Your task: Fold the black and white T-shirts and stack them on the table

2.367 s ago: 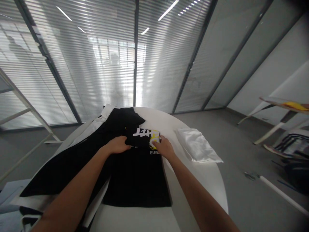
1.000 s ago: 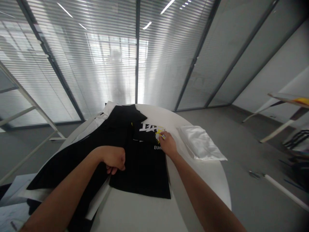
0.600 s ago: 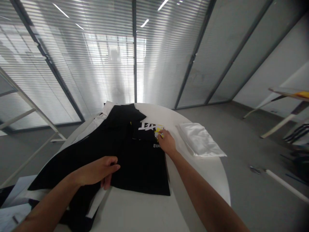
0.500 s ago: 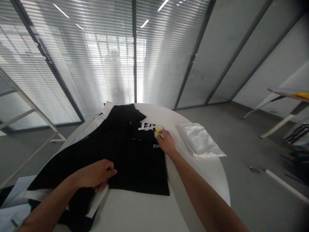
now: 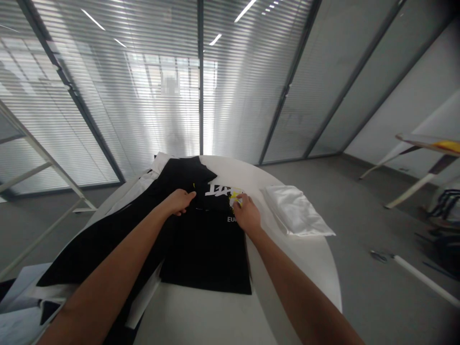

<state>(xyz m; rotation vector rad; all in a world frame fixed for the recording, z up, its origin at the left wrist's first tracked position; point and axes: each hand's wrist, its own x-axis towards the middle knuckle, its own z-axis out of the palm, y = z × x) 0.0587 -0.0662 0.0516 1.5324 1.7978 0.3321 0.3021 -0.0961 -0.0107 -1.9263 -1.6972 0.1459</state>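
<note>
A black T-shirt [image 5: 208, 254] with white and yellow print lies partly folded on the white table [image 5: 201, 316]. My right hand [image 5: 247, 213] is closed in a pinch on the T-shirt's right side, over the yellow part of the print, hiding some of the lettering. Across from it, my left hand [image 5: 181, 201] has its thumb and fingers together on the black cloth, just left of the white letters. More black fabric [image 5: 104, 235] spreads out under and beyond my left forearm.
To the right on the table lies a folded white cloth [image 5: 296, 211]. White fabric [image 5: 131, 191] shows along the left edge. A white metal frame [image 5: 43, 151] stands at left. On the floor at right are scissors [image 5: 379, 256] and a white tube [image 5: 424, 278].
My left hand has moved up and right, from the T-shirt's lower left edge to beside the print. My right hand stays at the same place on the print.
</note>
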